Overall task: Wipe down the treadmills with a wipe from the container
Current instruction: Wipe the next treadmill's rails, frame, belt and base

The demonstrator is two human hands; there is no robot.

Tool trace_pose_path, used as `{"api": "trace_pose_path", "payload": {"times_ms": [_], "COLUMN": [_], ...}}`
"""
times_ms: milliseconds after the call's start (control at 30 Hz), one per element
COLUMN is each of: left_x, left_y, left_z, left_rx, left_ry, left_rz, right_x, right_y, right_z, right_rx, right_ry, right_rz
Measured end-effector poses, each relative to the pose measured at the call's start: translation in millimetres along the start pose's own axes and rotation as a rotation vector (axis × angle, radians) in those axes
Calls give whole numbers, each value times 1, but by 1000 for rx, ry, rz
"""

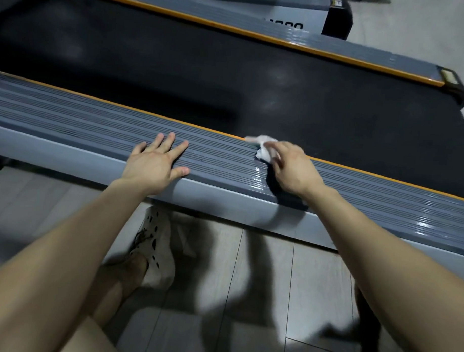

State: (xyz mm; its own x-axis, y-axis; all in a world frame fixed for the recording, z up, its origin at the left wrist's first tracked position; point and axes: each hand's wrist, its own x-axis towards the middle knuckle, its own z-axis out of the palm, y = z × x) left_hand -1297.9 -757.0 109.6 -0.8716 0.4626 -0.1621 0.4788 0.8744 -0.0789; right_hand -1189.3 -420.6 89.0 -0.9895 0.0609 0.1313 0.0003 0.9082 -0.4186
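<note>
Wipe (263,150): one, white and crumpled, sits on the near rail (70,112) of the treadmill (225,199), right at the orange strip (383,178) that borders the black belt (176,68). My right grip (291,170) holds it, fingers curled over the wad and pressing it onto the ribbed grey rail. A loose corner sticks out up and to the left, at the belt's edge. My left grip (152,165) is wide, palm flat on the same rail, fingers spread, apart from the wipe. I count two rails, near and far (335,45), and one belt, all running long from left down to the right. Beyond the far rail a white panel (284,14) carries dark characters, cut off on top; I cannot read them. One pale shoe (157,252) stands on the tiled floor (274,282).
</note>
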Motion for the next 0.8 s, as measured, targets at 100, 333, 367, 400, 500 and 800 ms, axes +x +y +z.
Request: {"api": "trace_pose_path", "payload": {"times_ms": [100, 333, 367, 400, 500, 800], "left_x": [0, 0, 0, 0, -1, -2], "left_y": [1, 1, 1, 1, 2, 4], "left_z": [0, -1, 0, 0, 1, -5], "left_rx": [-2, -5, -8, -11, -9, -4], "left_ry": [-6, 11, 12, 13, 14, -7], "left_rz": [-5, 0, -1, -1, -5, -18], "right_x": [9, -69, -79, -81, -49, -10], "right_y": [2, -84, -87, -84, -58, -41], "right_z": [5, 5, 5, 3, -7, 14], "right_rx": [-141, 52, 54, 68, 81, -6], "right_ry": [-49, -309, -339, -289, 125, 68], "right_rz": [92, -355, -389, -382, -146, 181]}}
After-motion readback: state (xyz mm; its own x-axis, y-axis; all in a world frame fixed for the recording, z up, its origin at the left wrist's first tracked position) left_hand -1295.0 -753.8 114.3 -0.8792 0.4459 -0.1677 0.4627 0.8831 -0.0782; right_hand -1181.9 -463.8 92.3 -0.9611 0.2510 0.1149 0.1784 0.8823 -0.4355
